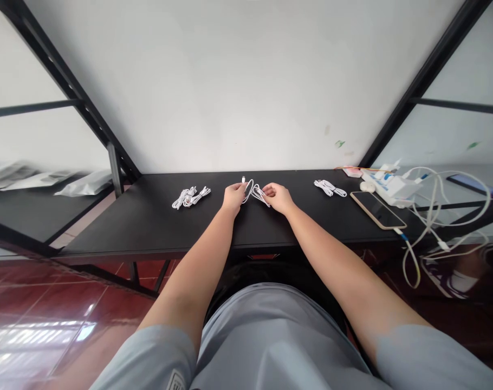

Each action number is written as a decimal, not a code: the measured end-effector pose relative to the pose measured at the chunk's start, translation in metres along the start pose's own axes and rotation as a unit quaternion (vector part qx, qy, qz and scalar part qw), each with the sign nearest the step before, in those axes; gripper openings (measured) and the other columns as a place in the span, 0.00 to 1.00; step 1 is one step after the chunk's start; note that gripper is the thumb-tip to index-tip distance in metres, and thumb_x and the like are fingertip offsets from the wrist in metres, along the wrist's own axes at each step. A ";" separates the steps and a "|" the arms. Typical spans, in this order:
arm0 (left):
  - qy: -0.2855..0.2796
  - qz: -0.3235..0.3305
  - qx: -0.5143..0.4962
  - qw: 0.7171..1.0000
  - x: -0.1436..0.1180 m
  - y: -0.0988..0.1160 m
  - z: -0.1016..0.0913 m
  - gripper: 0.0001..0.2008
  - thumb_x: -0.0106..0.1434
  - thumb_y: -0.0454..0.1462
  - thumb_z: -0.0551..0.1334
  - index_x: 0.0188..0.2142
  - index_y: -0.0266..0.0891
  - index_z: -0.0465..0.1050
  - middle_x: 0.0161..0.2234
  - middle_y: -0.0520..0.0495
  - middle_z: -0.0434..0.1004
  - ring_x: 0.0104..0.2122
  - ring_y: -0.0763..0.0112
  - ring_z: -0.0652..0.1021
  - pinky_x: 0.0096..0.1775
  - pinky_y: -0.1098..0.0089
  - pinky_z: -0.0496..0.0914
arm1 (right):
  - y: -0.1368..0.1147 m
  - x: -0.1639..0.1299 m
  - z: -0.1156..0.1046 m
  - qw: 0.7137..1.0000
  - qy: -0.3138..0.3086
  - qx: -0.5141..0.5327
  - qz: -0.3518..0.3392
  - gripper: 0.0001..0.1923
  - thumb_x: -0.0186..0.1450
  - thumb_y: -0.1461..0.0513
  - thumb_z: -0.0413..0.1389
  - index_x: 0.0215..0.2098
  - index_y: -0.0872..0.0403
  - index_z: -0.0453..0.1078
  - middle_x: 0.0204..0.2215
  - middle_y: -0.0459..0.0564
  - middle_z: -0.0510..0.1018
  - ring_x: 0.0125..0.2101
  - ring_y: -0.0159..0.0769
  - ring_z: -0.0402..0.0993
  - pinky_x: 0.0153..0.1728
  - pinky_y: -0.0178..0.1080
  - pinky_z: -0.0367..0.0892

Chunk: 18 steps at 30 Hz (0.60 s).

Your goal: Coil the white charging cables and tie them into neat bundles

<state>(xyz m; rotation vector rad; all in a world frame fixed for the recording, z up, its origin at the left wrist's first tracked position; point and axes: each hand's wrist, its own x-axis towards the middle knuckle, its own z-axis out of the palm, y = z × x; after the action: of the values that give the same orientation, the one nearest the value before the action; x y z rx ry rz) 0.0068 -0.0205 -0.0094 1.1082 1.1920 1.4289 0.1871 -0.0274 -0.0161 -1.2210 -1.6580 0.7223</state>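
Both my hands meet over the middle of a black table (pixel 149 227). My left hand (pixel 233 197) pinches one end of a white cable (pixel 253 192), whose plug sticks up just above the fingers. My right hand (pixel 278 197) grips the looped part of the same cable from the other side. The cable hangs in loose loops between the two hands, close to the tabletop.
A pile of coiled white cables (pixel 190 197) lies to the left, another coiled cable (pixel 330 188) to the right. Further right lie a phone (pixel 377 210), a white power strip (pixel 388 181) and tangled charging cords (pixel 433 216). A white wall stands behind; black shelf frames flank the table.
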 end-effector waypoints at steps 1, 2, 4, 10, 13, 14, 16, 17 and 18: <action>0.001 0.004 0.011 1.000 0.000 0.000 0.000 0.12 0.58 0.43 0.65 0.31 0.35 0.79 0.16 0.56 0.61 0.18 0.78 0.62 0.24 0.74 0.60 | -0.002 -0.001 -0.001 1.000 -0.004 -0.020 -0.004 0.10 0.55 0.61 0.66 0.36 0.52 0.77 0.30 0.49 0.82 0.30 0.36 0.77 0.34 0.37 0.72; 0.003 0.008 0.022 1.000 0.001 -0.001 -0.001 0.12 0.59 0.43 0.65 0.32 0.35 0.79 0.16 0.55 0.61 0.18 0.78 0.63 0.24 0.74 0.61 | -0.003 -0.001 -0.002 0.999 -0.007 -0.039 -0.009 0.09 0.57 0.60 0.65 0.37 0.52 0.77 0.31 0.49 0.83 0.30 0.37 0.78 0.35 0.38 0.72; 0.008 0.024 0.052 0.998 0.002 -0.001 -0.003 0.13 0.60 0.44 0.64 0.32 0.35 0.79 0.18 0.54 0.64 0.20 0.76 0.65 0.25 0.73 0.62 | -0.006 -0.002 -0.004 0.996 -0.008 -0.084 -0.022 0.06 0.61 0.59 0.63 0.37 0.51 0.78 0.32 0.50 0.84 0.33 0.39 0.79 0.38 0.39 0.71; 0.036 0.046 0.143 0.988 0.005 -0.002 -0.009 0.13 0.64 0.44 0.60 0.33 0.37 0.77 0.19 0.52 0.69 0.23 0.72 0.70 0.28 0.73 0.64 | -0.010 -0.003 -0.007 0.981 0.000 -0.190 -0.044 0.09 0.67 0.60 0.57 0.34 0.51 0.79 0.28 0.49 0.83 0.30 0.39 0.77 0.35 0.39 0.67; 0.040 0.043 0.160 0.985 0.006 -0.004 -0.008 0.13 0.65 0.44 0.58 0.32 0.39 0.75 0.19 0.52 0.69 0.22 0.71 0.71 0.28 0.72 0.64 | -0.009 -0.004 -0.006 0.982 0.000 -0.183 -0.048 0.06 0.65 0.60 0.58 0.33 0.51 0.78 0.27 0.49 0.82 0.28 0.37 0.76 0.34 0.38 0.66; 0.041 0.042 0.165 0.985 0.006 -0.004 -0.008 0.13 0.66 0.44 0.58 0.32 0.39 0.75 0.19 0.52 0.69 0.22 0.71 0.72 0.28 0.72 0.64 | -0.008 -0.004 -0.006 0.983 -0.001 -0.175 -0.049 0.05 0.64 0.61 0.59 0.33 0.51 0.78 0.27 0.48 0.82 0.28 0.36 0.75 0.33 0.37 0.66; 0.042 0.041 0.171 0.984 0.007 -0.006 -0.008 0.13 0.66 0.44 0.58 0.31 0.40 0.75 0.19 0.52 0.69 0.22 0.71 0.72 0.29 0.72 0.64 | -0.006 -0.004 -0.005 0.985 -0.006 -0.165 -0.048 0.03 0.62 0.62 0.61 0.34 0.51 0.78 0.28 0.48 0.82 0.27 0.35 0.75 0.32 0.36 0.67; 0.042 0.041 0.172 0.983 0.007 -0.006 -0.008 0.13 0.66 0.43 0.58 0.31 0.40 0.75 0.19 0.51 0.70 0.22 0.71 0.72 0.29 0.72 0.65 | -0.006 -0.004 -0.005 0.985 -0.010 -0.163 -0.047 0.05 0.61 0.62 0.62 0.36 0.51 0.78 0.29 0.48 0.82 0.27 0.35 0.75 0.32 0.36 0.66; 0.041 0.041 0.172 0.983 0.007 -0.006 -0.008 0.13 0.66 0.43 0.58 0.31 0.40 0.75 0.20 0.51 0.70 0.22 0.71 0.72 0.29 0.72 0.65 | -0.006 -0.004 -0.005 0.985 -0.014 -0.164 -0.047 0.06 0.60 0.63 0.62 0.37 0.51 0.78 0.29 0.47 0.82 0.27 0.34 0.75 0.32 0.36 0.66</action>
<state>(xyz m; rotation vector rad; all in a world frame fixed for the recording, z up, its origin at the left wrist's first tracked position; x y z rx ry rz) -0.0011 -0.0137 -0.0161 1.3569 1.5084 1.3712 0.1894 -0.0335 -0.0106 -1.3513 -1.8979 0.4189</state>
